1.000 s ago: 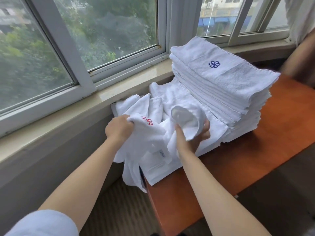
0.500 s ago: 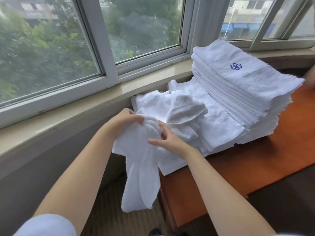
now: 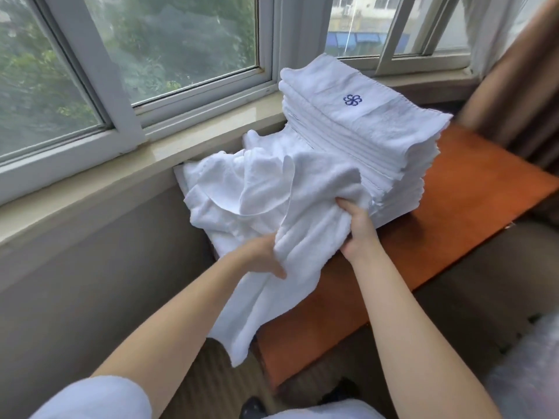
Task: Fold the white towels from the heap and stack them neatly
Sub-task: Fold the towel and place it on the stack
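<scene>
A tall stack of folded white towels (image 3: 360,128) with a blue flower mark on top stands on the orange-brown table (image 3: 453,207). Left of it lies a crumpled heap of white towels (image 3: 236,189). One loose white towel (image 3: 305,237) is pulled out of the heap and hangs over the table's left edge. My left hand (image 3: 260,257) grips this towel at its lower left side. My right hand (image 3: 358,228) grips its right edge, just in front of the stack.
A window sill (image 3: 181,146) and window panes run behind the table. A brown curtain (image 3: 520,95) hangs at the right. Striped carpet (image 3: 211,379) shows below the table's left edge.
Both hands have shifted right. My right hand went from touching the cloth to gripping the towel's right edge by the stack. The towel is spread wider between my hands.
</scene>
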The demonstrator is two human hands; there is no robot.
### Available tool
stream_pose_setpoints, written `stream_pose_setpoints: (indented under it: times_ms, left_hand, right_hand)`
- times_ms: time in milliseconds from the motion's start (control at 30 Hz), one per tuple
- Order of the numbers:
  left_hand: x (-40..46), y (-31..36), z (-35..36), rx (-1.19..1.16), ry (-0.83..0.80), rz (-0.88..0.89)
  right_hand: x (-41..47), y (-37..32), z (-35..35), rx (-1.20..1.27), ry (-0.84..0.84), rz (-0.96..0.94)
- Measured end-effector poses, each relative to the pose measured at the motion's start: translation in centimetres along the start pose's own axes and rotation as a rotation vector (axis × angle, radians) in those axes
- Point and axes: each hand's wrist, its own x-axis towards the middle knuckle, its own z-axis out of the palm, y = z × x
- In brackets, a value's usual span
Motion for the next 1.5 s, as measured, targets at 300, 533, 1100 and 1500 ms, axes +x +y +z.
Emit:
stream_pose_setpoints:
  times_ms: [300, 533, 1100, 1500]
  left_hand:
    - [5.7, 10.2, -0.4, -0.432, 0.378, -0.030]
    - [9.4, 20.9, 0.4, -0.667, 0.289, -0.037]
    - [23.6, 35.7, 8.0, -0.421, 0.237, 0.131]
    - [36.9, 52.4, 10.8, -0.497, 0.429, 0.034]
  right_hand:
    - [6.5, -4.0, -9.3, -1.049, 0.108, -0.091]
    - [9.1, -11.9, -16.5, -0.846, -0.771, 0.339]
    - [16.7, -23.3, -30.5, -0.605, 0.092, 0.185]
    - [26.3, -36.2, -43.2, -0.517, 0.136, 0.241]
